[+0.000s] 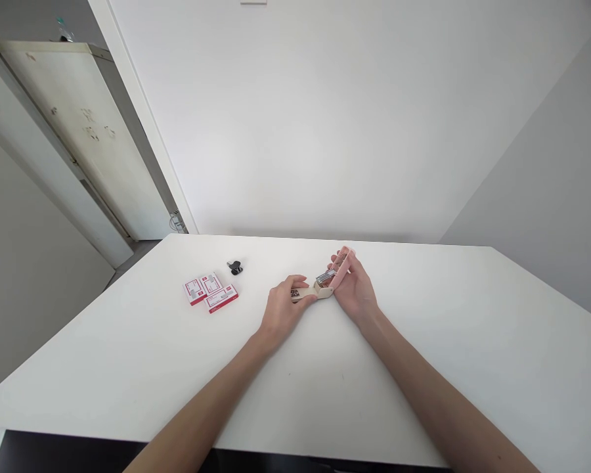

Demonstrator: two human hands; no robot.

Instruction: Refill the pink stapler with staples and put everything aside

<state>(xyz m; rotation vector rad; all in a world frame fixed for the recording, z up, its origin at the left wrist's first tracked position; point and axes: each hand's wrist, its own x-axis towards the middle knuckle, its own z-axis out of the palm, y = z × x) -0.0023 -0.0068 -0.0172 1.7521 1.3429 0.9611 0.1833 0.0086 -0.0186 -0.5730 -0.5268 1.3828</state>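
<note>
A pink stapler (331, 278) lies swung open in the middle of the white table (423, 368). My left hand (284, 307) is closed on its beige base, pinning that end down on the table. My right hand (356, 289) grips the pink top arm, which is tilted up and back, with the metal staple channel showing between the two hands.
Three small red-and-white staple boxes (211, 292) lie together to the left of my hands. A small black object (235, 267) sits just behind them. A white wall rises right behind the table's far edge, and a pale door (83, 138) stands at the far left.
</note>
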